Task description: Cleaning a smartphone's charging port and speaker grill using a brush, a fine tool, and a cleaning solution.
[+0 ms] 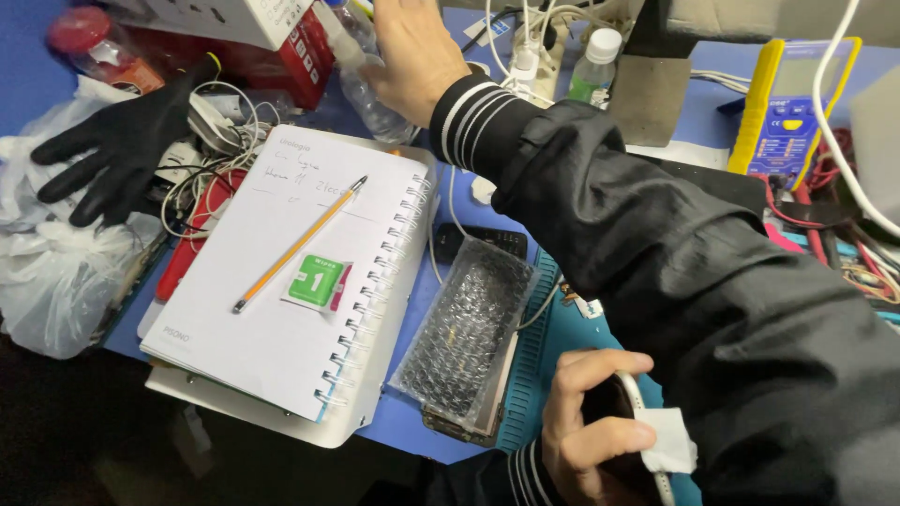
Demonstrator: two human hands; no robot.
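Note:
My left hand is at the bottom edge, shut on a dark phone with a pale rim. A folded white wipe lies against the phone by my thumb. My right arm, in a black sleeve with a striped cuff, crosses the desk to the top centre. There my right hand rests on a clear plastic bottle lying tilted. Its fingers run out of the frame, so its grip is hidden.
A spiral notebook carries a pencil and a green and white sachet. A bubble-wrapped part lies beside it. A black glove, cables and a plastic bag sit left; a yellow multimeter right.

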